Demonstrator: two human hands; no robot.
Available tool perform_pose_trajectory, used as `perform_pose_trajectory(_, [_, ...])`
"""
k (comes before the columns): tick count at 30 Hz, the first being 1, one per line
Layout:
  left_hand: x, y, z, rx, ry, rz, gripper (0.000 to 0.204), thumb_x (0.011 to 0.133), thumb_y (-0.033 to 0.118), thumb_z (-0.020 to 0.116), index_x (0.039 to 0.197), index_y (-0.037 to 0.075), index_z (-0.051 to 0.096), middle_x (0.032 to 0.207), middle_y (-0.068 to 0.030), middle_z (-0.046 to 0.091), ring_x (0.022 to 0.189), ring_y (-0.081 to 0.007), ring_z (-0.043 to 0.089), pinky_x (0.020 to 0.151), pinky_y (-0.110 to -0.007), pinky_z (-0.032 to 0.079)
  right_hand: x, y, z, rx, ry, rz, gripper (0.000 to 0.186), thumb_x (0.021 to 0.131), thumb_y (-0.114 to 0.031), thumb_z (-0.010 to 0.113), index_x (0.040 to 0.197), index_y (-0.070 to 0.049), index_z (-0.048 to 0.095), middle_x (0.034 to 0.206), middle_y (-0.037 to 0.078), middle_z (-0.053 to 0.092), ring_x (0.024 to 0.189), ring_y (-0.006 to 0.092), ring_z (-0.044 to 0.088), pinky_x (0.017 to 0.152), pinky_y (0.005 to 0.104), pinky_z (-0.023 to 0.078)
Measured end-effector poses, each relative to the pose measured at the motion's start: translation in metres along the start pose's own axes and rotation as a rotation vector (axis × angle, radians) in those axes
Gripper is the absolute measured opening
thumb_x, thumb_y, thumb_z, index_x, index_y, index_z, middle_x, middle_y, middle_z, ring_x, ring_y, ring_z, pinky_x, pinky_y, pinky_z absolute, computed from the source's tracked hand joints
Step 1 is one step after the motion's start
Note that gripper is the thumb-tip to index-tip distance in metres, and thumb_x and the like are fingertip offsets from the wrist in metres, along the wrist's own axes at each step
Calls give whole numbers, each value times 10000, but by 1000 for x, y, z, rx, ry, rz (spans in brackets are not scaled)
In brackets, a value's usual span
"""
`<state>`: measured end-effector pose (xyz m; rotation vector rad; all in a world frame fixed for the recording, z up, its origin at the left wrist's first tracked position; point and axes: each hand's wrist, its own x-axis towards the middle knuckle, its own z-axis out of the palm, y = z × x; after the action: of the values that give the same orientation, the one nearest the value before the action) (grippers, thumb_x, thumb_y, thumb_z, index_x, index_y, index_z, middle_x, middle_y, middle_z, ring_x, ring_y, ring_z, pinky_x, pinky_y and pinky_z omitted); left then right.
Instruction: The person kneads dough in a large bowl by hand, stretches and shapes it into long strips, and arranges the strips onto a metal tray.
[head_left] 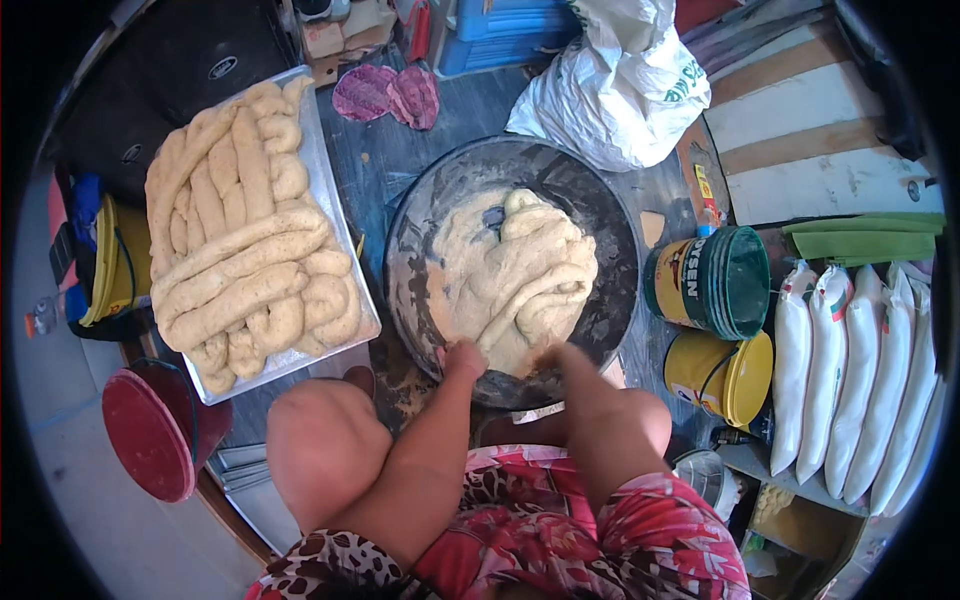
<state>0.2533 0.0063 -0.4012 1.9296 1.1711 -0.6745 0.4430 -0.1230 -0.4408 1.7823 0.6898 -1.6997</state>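
A wide black basin (412, 225) stands on the floor in front of me, its inner wall smeared with flour. In it lies a large mass of pale dough (530, 255), with thick folds heaped on the right and a flatter, floury part on the left. My left hand (463, 358) is closed at the dough's near edge, just inside the basin's rim; whatever its fingers hold is hidden. My right hand (548, 356) is at the near right edge of the dough, smeared by motion, so its fingers cannot be made out.
Left of the basin, a metal tray (335, 190) is piled with thick dough ropes (245, 235). A red bucket (150, 435) stands nearer me. To the right are a green bucket (740, 282), a yellow bucket (745, 380) and several long white bags (825, 370). A white sack (620, 95) sits behind.
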Motion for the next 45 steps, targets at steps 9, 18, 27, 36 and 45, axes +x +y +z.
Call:
perform_pose_trajectory(9, [61, -34, 11, -688, 330, 45, 254, 721, 252, 552, 803, 35, 656, 887, -195, 619, 886, -330, 596, 751, -381, 475, 53, -193, 75, 785, 947, 578, 936, 685, -503, 606, 1355, -48, 138, 1379, 260, 185, 1277, 430, 182, 1029, 504, 190])
perform_pose_trajectory(18, [90, -51, 20, -467, 458, 121, 257, 823, 159, 424, 828, -9, 619, 877, -167, 620, 826, -340, 585, 787, -412, 454, 49, -199, 59, 1218, 731, -36, 711, 727, -388, 608, 1233, 7, 301, 1249, 275, 358, 1183, 428, 339, 953, 456, 333])
perform_pose_trajectory(27, [79, -43, 7, -978, 308, -16, 264, 805, 237, 498, 799, 7, 629, 806, -163, 636, 776, -295, 604, 726, -356, 456, -8, -169, 41, 638, 889, -183, 315, 764, -252, 560, 958, -3, 540, 950, 186, 583, 911, 302, 568, 746, 409, 460])
perform_pose_trajectory(36, [86, -27, 35, -960, 290, -48, 308, 724, 291, 581, 906, 49, 633, 889, -183, 631, 874, -336, 598, 772, -367, 465, -34, -28, -60, 1412, 892, -537, 256, 785, -35, 508, 1034, -24, 569, 822, 71, 590, 678, 165, 578, 616, 297, 496])
perform_pose_trajectory(45, [80, -36, 46, -851, 224, -89, 267, 710, 214, 558, 909, 46, 619, 916, -190, 622, 897, -336, 588, 789, -374, 460, -67, -50, -74, 433, 1356, -347, 376, 744, -169, 569, 1101, -58, 535, 1029, 149, 561, 955, 253, 544, 836, 400, 423])
